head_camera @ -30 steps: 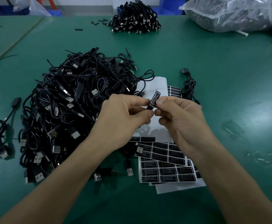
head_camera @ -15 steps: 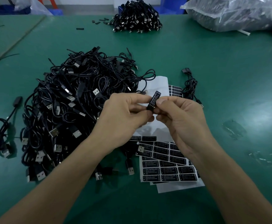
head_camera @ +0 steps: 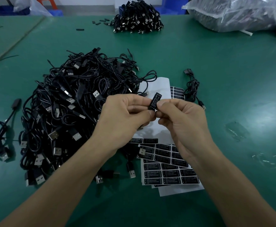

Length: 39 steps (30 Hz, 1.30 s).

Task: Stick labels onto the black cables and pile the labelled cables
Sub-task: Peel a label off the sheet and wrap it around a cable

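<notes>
— Where was the label?
— Above the label sheets, beside the cable heap on the counter. The left hand and right hand each pinched it in a narrow grip.
— Stuck on a cable?
— I couldn't tell; fingers hid whatever lay beneath. Its small print was unreadable.

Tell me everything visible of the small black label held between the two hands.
The label is a small black rectangle with white print that begins LED CONTROLLER. It stands tilted, its top leaning right, raised above the white sheets. The left hand and the right hand pinch its lower part with their fingers; what lies behind it is hidden.
</notes>
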Available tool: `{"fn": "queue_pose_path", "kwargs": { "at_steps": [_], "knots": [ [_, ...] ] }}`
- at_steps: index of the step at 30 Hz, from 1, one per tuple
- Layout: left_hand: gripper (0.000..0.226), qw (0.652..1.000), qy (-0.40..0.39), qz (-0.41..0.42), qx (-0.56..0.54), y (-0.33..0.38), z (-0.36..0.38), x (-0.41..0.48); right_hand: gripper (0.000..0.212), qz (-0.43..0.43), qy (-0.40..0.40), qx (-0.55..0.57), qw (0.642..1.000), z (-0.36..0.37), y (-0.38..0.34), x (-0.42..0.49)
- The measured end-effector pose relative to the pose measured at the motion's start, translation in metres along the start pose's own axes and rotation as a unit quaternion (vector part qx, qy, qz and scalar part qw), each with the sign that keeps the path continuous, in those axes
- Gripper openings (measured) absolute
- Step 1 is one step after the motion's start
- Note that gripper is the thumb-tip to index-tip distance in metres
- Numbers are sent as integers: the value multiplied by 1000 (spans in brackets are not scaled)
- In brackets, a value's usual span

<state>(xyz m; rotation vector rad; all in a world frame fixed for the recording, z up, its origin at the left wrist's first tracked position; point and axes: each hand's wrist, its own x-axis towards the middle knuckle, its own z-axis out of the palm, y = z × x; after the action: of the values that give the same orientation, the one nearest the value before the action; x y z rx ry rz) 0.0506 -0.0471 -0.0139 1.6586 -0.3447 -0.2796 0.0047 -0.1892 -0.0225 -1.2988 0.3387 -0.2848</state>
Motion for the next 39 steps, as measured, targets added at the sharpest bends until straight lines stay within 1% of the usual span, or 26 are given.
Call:
{"fn": "queue_pose_path", "kwargs": {
  "at_steps": [8, 20, 28, 35, 39],
  "knots": [
    [17, 1000, -6, -8, -15, 2, 1, -1, 15, 1, 9, -7, 1000, 0, 1, 0],
    [18, 999, -1, -12, -30, 4, 3, -3, 25, -14, 7, -19, 1000, -1, 4, 2],
    [20, 999, -9, -15, -50, 6, 5, -4, 22, -19, 12, -11, 1000, -1, 5, 2],
    [23, 999, -9, -10, -50, 6, 6, -5, 23, -26, 14, -13, 999, -1, 5, 3],
    [21, 999, -9, -8, -46, 7, 5, -5, 22, -28, 12, -15, 999, -1, 5, 3]
  ]
}}
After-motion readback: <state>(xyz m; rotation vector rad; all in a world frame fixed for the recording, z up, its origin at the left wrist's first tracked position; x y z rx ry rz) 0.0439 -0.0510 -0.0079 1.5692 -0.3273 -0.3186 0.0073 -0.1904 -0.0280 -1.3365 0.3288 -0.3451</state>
